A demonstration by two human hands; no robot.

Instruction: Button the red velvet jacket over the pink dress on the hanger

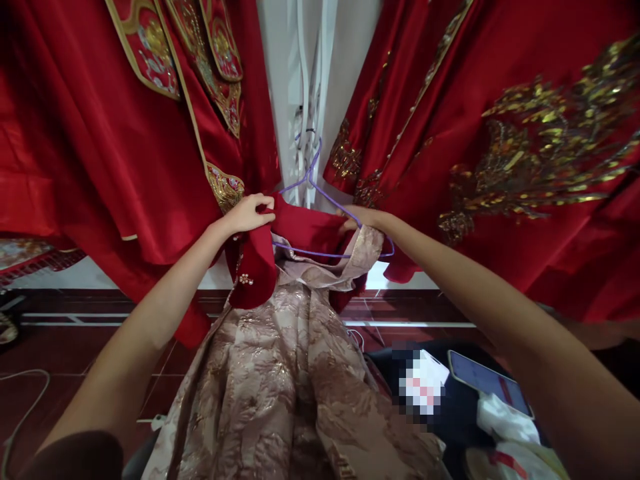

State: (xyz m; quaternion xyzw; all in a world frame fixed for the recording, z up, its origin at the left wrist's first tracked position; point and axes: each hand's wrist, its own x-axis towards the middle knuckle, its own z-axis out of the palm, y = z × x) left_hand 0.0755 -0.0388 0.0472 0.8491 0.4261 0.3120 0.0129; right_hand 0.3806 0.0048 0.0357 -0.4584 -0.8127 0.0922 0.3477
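Note:
A purple wire hanger (334,255) hangs from a white rail post by its hook. On it is a pinkish-gold brocade dress (270,360), whose skirt spreads down towards me. A small red velvet garment (307,227) with a beaded flower ornament lies over the hanger's left side and behind its bar. My left hand (253,212) is closed on this red garment near the hanger's left shoulder. By the right shoulder, my right hand (361,217) has bent fingers on the red cloth, partly behind the hanger's wire and the dress strap.
Red embroidered gowns (165,153) hang on the left, and another red gown with gold sequins (530,153) on the right. A phone (490,383) and white plastic bags (507,420) lie on a dark surface at lower right. A white cable (30,371) runs over the tiled floor.

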